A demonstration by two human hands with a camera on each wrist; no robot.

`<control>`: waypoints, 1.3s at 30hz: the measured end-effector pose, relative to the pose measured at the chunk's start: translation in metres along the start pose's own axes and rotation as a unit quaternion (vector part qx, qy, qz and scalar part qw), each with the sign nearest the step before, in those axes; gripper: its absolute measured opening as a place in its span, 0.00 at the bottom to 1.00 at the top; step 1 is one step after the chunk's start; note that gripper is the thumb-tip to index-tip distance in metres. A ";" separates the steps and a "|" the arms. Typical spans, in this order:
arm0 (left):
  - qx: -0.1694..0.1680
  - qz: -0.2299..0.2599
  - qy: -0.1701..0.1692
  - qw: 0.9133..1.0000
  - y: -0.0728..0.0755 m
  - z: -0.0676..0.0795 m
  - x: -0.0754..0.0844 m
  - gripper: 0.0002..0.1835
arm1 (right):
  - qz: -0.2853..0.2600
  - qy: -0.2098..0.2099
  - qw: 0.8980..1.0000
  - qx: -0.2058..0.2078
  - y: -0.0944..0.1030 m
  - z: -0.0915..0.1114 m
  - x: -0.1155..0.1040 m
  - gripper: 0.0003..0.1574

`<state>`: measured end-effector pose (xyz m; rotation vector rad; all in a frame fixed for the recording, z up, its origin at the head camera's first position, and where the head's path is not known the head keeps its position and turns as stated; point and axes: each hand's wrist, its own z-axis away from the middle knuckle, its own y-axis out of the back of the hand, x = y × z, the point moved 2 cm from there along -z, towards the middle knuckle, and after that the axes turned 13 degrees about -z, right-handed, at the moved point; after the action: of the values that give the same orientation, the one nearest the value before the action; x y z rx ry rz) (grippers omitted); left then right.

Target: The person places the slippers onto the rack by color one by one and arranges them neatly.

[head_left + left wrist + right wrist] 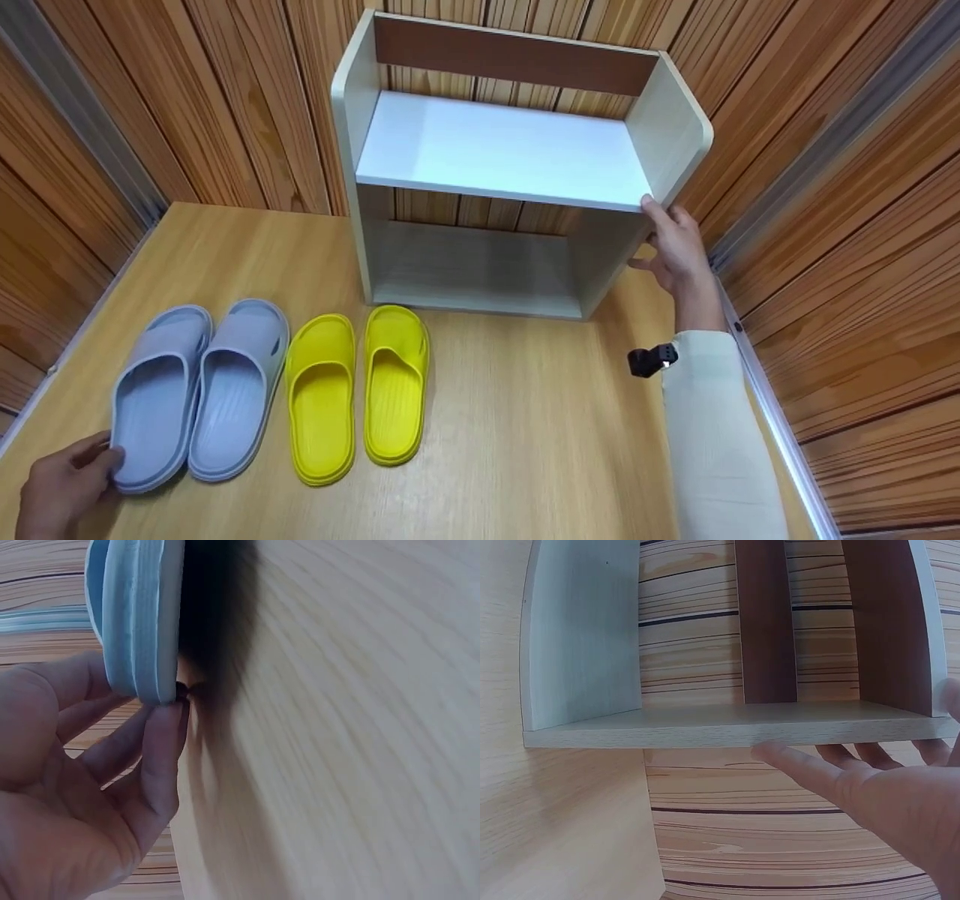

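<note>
My left hand (64, 480) pinches the heel of the outermost grey slipper (150, 420) at the lower left. In the left wrist view the fingers lie on both faces of its heel (142, 630), fingertips close to the floorboard. Its mate, another grey slipper (232, 405), lies right beside it. A small two-level shelf (502, 154) stands upright against the back wall. My right hand (675, 244) holds its right side panel, thumb at the white board's front corner. In the right wrist view the fingers (802, 769) lie along the panel's outer side.
Two yellow slippers (322, 412) lie side by side between the grey pair and the shelf, toes toward the back. Wood-patterned walls (885, 315) rise at the back and both sides of the light wooden surface (525, 420). A black wrist camera (652, 361) sits by the right sleeve.
</note>
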<state>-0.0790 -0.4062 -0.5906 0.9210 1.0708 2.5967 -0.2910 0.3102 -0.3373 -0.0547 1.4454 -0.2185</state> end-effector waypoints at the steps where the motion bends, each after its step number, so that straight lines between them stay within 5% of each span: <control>1: 0.000 0.007 -0.002 1.000 0.000 0.000 0.000 0.31 | -0.001 -0.001 1.000 0.001 0.000 0.000 0.000 0.58; 13: 0.007 0.055 -0.008 0.998 0.001 -0.003 -0.009 0.32 | -0.012 -0.006 1.000 -0.002 -0.001 -0.003 -0.004 0.56; 23: 0.035 0.091 0.019 0.995 0.013 0.011 0.003 0.35 | -0.016 -0.018 1.000 0.003 0.000 -0.004 -0.006 0.60; 30: 0.050 0.136 -0.009 0.989 0.017 0.016 0.011 0.34 | -0.010 -0.018 1.000 0.004 0.002 -0.004 -0.003 0.59; 36: 0.054 0.151 -0.048 0.986 0.016 0.041 0.034 0.32 | -0.006 -0.007 1.000 -0.008 0.004 -0.003 0.000 0.53; 39: 0.051 0.206 -0.074 0.974 0.014 0.059 0.050 0.30 | -0.008 0.004 1.000 -0.013 0.006 -0.003 0.000 0.51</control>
<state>-0.0816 -0.3630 -0.5252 1.4766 1.0772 2.7483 -0.2931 0.3161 -0.3383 -0.0876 1.4563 -0.2130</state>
